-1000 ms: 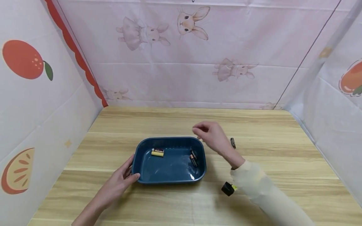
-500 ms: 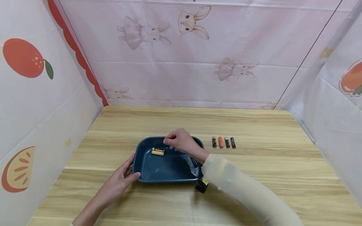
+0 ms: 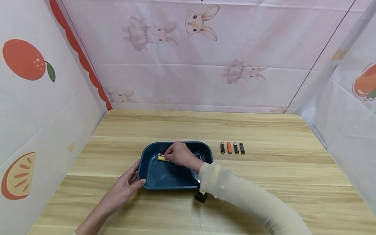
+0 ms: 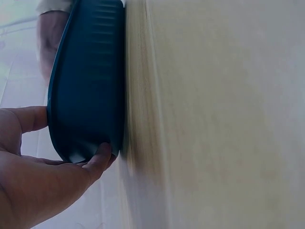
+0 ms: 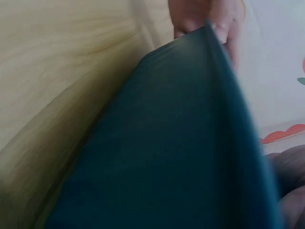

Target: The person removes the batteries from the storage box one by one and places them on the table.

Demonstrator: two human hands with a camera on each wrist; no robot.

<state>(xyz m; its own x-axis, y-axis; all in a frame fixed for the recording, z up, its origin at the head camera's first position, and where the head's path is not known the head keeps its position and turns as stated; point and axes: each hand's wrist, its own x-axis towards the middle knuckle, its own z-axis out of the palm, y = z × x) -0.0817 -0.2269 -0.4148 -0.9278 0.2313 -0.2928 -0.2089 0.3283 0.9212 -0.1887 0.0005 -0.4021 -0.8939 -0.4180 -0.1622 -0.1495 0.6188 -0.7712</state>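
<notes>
My left hand (image 3: 124, 187) grips the left end of a dark blue plastic basin (image 3: 173, 188), thumb on the rim and fingers round the outside. In the left wrist view, that hand (image 4: 52, 176) wraps the basin's corner (image 4: 88, 81). My right hand (image 3: 180, 154) reaches into the basin, fingertips touching the right end of two side-by-side batteries, one yellow battery (image 3: 162, 159) in front of a dark one. Whether the fingers pinch a battery is hidden. Another dark battery (image 3: 201, 158) shows partly behind the right wrist. The basin's outer wall (image 5: 152, 129) fills the right wrist view.
Several batteries stand in a row on the wooden table (image 3: 279, 169), right of the basin, among them an orange battery (image 3: 229, 148). A small black block (image 3: 201, 196) with yellow on it sits at the right wrist. Printed cloth walls (image 3: 188, 88) enclose the table's back and sides.
My right hand has moved left from beyond the basin's right rim and down to the two batteries inside, uncovering the battery row on the table. The left hand keeps its hold on the basin.
</notes>
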